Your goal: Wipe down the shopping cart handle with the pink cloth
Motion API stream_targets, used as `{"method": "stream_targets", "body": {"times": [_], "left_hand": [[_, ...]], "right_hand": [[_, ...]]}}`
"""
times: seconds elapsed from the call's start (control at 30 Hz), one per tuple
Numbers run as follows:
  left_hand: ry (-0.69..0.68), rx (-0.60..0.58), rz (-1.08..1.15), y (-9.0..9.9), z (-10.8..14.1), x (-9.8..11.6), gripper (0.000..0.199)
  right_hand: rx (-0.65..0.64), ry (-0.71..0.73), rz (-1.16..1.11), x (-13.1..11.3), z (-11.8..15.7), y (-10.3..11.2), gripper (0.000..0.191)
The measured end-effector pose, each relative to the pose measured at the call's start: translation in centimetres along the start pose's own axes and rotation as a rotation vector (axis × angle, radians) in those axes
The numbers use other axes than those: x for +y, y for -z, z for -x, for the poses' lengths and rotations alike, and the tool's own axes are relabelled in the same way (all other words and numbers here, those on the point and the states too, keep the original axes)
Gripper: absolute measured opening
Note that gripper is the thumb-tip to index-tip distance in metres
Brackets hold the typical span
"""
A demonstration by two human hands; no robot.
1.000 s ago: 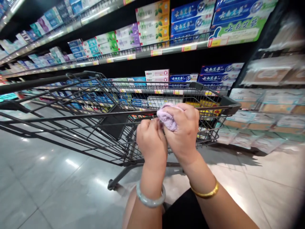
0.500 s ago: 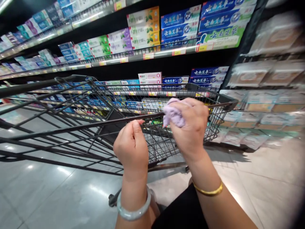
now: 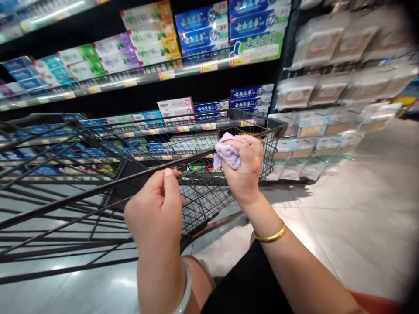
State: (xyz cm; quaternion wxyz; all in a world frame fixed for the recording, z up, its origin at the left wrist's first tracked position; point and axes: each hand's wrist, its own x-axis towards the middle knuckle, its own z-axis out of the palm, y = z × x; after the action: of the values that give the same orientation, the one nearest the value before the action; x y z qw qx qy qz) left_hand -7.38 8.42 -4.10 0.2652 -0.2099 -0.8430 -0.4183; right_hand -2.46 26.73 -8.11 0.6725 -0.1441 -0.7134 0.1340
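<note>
My right hand (image 3: 244, 170) is closed round a crumpled lilac cloth (image 3: 228, 155) and presses it against the dark top rail of a black wire shopping cart (image 3: 78, 192). The cloth bunches out past my thumb side. Lower and to the left, my left hand (image 3: 153, 209) is curled shut at the cart's side, just under the top rail, its thumb lying over the forefinger. A thinner cart bar runs into that fist, and the hand hides the part it grips. I see the wire basket (image 3: 203, 200) beyond both hands.
Shelves of boxed toothpaste (image 3: 199, 30) rise behind the cart. Clear packs (image 3: 327, 41) with pale brown contents hang on the right. Shiny grey tiles (image 3: 324, 205) cover the floor. My dark-clothed lap (image 3: 245, 283) is close below my hands.
My view has swung to the right, so cart, shelves and hands sit further left. Both hands stay at the cart, the cloth still in my right hand. My left hand looks nearer.
</note>
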Motion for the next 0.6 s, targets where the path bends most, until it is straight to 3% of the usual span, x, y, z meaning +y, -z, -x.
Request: {"method": "stream_targets", "body": {"times": [0.1, 0.17, 0.23, 0.37, 0.53, 0.6], "left_hand": [[-0.005, -0.057, -0.035, 0.6, -0.1, 0.5, 0.035], [-0.054, -0.133, -0.032, 0.2, -0.3, 0.4, 0.035], [-0.093, -0.182, -0.033, -0.5, -0.5, 0.2, 0.034], [-0.071, -0.146, -0.004, -1.4, -0.8, -0.1, 0.037], [-0.054, -0.128, -0.066, -1.8, -0.7, 0.3, 0.037], [-0.053, -0.086, -0.095, -2.0, -0.6, 0.6, 0.037]], "right_hand": [[0.038, -0.125, -0.018, 1.0, 0.5, 0.4, 0.024], [0.053, -0.173, -0.049, -0.1, 1.1, 0.5, 0.025], [-0.026, -0.141, -0.098, -1.7, 1.9, 0.5, 0.025], [-0.222, -0.044, -0.103, -1.8, 4.0, 0.6, 0.027], [-0.101, -0.308, -0.032, 0.7, 5.8, 0.8, 0.024], [-0.122, -0.262, -0.096, -0.1, 5.8, 0.7, 0.025]]}}
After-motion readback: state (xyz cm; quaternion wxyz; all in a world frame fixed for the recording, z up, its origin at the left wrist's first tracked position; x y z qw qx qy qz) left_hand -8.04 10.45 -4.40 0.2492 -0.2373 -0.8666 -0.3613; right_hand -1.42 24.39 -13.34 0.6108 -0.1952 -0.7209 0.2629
